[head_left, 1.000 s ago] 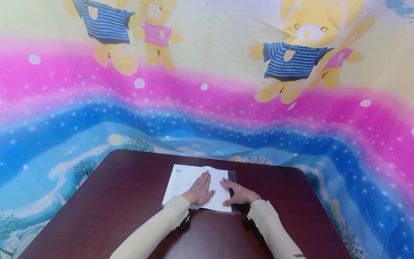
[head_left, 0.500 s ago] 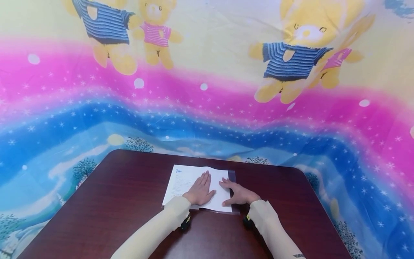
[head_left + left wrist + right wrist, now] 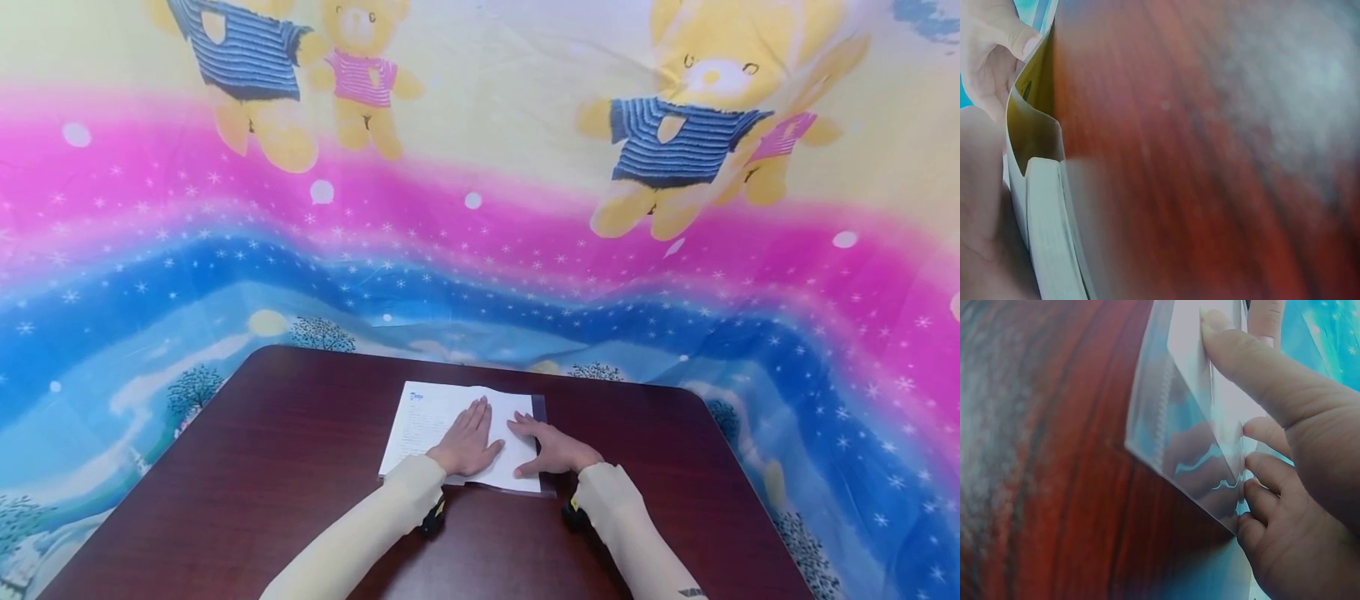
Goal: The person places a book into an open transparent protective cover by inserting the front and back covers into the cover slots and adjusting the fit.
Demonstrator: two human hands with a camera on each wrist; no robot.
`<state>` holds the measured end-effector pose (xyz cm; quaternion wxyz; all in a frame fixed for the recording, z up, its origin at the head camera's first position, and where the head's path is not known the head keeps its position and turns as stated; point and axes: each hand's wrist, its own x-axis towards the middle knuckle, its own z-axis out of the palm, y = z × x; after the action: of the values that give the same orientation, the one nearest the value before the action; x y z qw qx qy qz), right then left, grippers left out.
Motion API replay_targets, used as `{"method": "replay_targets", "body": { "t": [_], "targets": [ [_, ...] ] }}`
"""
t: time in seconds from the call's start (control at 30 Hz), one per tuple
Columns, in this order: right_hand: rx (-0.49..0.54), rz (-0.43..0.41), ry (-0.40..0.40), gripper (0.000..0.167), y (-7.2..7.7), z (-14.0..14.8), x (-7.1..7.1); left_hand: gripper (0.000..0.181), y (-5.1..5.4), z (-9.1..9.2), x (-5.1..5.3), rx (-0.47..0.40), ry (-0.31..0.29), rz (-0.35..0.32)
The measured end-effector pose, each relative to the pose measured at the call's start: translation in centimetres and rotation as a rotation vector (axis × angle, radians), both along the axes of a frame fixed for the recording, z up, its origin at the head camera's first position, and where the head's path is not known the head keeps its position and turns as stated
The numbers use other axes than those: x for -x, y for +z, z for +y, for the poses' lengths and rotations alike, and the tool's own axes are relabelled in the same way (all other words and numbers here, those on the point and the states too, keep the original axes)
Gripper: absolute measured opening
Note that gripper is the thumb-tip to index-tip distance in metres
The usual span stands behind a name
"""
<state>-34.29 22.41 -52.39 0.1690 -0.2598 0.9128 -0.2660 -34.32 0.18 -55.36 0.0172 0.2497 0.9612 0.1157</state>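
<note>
An open book (image 3: pixel 420 422) lies on the table, with printed text and a blue logo on its left page. My left hand (image 3: pixel 465 442) rests flat on it near the fold. A clear plastic book cover (image 3: pixel 1194 453) sticks out past the white right-hand flap (image 3: pixel 517 454). On that flap my right hand (image 3: pixel 558 447) rests its thumb and spread fingertips. The thick page block (image 3: pixel 1054 231) shows edge-on in the left wrist view, where the cover bows up from the table beside it. Most of my left hand's fingers are hidden in that view.
The dark reddish-brown table (image 3: pixel 300 467) has rounded far corners. Behind it hangs a cloth backdrop (image 3: pixel 480 250) printed with bears and snowflakes. Black wrist cameras (image 3: pixel 432 517) sit under both cuffs.
My left hand and the book's pages have shifted very slightly to the right, so less of the plastic shows beyond the flap. My right hand stays nearly still.
</note>
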Motion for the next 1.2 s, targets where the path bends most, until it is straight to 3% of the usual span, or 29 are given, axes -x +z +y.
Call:
{"method": "replay_targets", "body": {
  "t": [0.73, 1.0, 1.2],
  "targets": [
    [0.022, 0.001, 0.012, 0.091, 0.0, -0.1, 0.0, 0.076, -0.4, 0.9, 0.1, -0.096, 0.006, -0.029],
    [0.026, 0.001, 0.019, 0.09, -0.3, -0.1, 0.1, 0.078, -0.7, 1.5, 0.3, -0.072, 0.001, -0.057],
    [0.029, 0.005, 0.024, 0.09, -0.4, 0.0, 0.1, 0.078, -0.3, 1.8, 0.0, -0.062, -0.004, -0.064]
  ]
}}
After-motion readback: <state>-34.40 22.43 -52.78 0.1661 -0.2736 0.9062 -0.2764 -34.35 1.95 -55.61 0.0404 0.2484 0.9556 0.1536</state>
